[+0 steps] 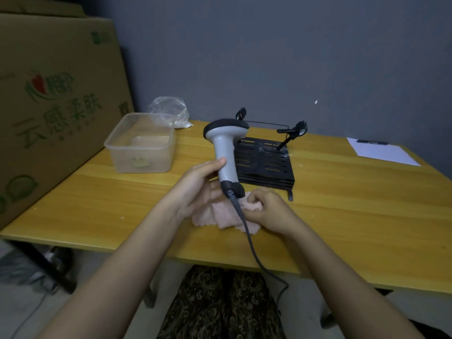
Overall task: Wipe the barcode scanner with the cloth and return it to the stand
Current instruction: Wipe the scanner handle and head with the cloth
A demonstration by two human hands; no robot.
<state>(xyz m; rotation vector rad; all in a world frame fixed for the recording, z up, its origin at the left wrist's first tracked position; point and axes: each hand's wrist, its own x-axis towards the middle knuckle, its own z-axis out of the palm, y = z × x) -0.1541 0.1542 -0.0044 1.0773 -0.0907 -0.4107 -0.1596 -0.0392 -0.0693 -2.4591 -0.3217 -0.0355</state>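
Scanner (225,145) is upright in the left hand (195,184), fingers wrapped round its handle; right hand (266,206) fingers bunch the cloth (220,216). That dangling cord (252,248) could snag the surface (342,204) edge.

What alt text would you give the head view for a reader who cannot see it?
A person's left hand holds a grey barcode scanner upright by its handle over a wooden table, while the right hand grips a pink cloth lying below it. A black stand sits just behind, with a clear plastic tub to the left.
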